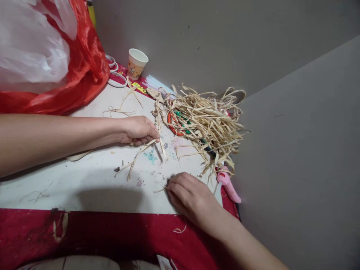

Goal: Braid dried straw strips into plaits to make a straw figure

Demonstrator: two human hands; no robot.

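Note:
My left hand (140,130) reaches in over the white board and pinches a braid of dried straw (159,119). Above the fingers the plaited part runs toward a straw heap; loose strands (134,160) fan out below them onto the board. Nearer to me, my right hand (189,195) is closed low over the board's front right part, fingers curled and tips hidden. A thin wisp of straw (160,190) sticks out from its fingertips. The big heap of dried straw (216,120) lies beyond both hands, partly covering orange-handled scissors (172,125).
A red plastic bag (91,71) with a whitish one bulges at the back left. A paper cup (137,64), a white coiled cable (117,80) and translucent sticks (159,85) stand along the grey wall. A pink glue gun (230,187) lies right, on red cloth (112,228).

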